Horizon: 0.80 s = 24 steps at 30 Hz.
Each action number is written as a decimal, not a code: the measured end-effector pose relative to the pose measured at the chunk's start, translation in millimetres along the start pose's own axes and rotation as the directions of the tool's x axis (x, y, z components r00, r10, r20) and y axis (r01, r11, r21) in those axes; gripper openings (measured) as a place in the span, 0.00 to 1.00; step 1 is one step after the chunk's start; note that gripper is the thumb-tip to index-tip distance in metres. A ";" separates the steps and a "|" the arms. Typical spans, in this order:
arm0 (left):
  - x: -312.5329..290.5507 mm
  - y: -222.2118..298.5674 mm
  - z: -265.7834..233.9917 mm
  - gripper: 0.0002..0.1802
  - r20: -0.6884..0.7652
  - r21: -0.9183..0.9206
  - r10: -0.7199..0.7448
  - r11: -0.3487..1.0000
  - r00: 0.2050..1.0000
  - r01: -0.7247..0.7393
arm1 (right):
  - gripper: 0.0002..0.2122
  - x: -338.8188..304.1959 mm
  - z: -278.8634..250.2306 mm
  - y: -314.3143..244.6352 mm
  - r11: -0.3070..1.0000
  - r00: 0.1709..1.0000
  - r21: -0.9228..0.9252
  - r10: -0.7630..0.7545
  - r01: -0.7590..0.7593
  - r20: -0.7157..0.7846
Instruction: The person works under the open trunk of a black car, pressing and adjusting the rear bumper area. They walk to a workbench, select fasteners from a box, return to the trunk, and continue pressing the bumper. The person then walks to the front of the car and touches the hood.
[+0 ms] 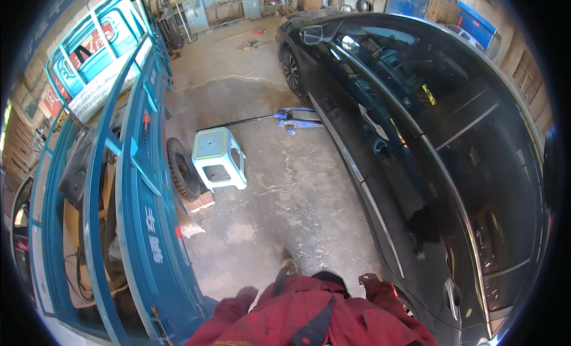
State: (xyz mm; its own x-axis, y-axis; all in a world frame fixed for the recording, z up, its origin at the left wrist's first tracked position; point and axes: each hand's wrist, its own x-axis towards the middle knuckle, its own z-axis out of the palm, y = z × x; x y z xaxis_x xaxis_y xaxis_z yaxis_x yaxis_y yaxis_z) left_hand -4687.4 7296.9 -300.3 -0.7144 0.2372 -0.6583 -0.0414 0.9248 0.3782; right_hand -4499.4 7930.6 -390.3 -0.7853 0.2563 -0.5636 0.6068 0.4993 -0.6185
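Note:
My left hand [247, 293] hangs low by the red jacket, at the end of its sleeve. Its fingers are too small and dark to make out. On the other side my right hand [369, 279] is held low beside the black car [380, 173], near its rear door. Whether it touches the car or holds anything is unclear. Ahead on the concrete floor stands a pale blue plastic stool [213, 142]. Beyond it a blue floor jack [297, 118] lies by the car's side, its long handle reaching left toward the stool.
A blue cargo truck [143, 209] with railed sides lines the left. Its tyre [182, 169] is close beside the stool, with a reddish block [201, 202] on the floor there. Farther off, a cable [253, 44] lies on the floor. Cabinets [221, 22] line the back wall.

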 end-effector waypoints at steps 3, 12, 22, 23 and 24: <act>90.7 64.3 -119.3 0.24 -0.064 -0.018 -0.060 0.998 0.996 0.059 | 0.15 -17.0 -29.3 -66.0 0.703 0.915 -0.600 -0.195 0.381 0.353; 317.5 72.7 -258.2 0.24 -0.111 -0.266 -0.272 0.935 0.956 0.235 | 0.19 292.7 -122.2 -125.7 0.877 0.945 -0.474 0.079 0.085 0.316; 363.8 158.3 -315.7 0.22 0.023 -0.438 -0.433 0.806 0.901 0.399 | 0.21 709.5 -324.6 -602.8 0.928 0.986 -0.370 -0.094 0.036 -0.140; 374.2 162.9 -324.6 0.24 0.028 -0.401 -0.363 0.849 0.931 0.343 | 0.20 736.3 -331.7 -649.3 0.899 0.977 -0.430 -0.157 0.082 -0.142; 391.7 164.6 -330.6 0.23 0.054 -0.387 -0.360 0.852 0.931 0.352 | 0.20 760.4 -336.2 -690.3 0.868 0.970 -0.479 -0.214 0.133 -0.118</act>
State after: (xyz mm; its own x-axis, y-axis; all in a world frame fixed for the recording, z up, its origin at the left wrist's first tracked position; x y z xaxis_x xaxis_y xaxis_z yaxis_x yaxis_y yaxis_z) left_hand -5205.0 7443.7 -280.8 -0.6126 -0.0958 -0.7845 -0.5568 0.7569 0.3423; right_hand -5556.8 8059.2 -207.9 -0.9056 0.2396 -0.3500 0.3633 0.8639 -0.3488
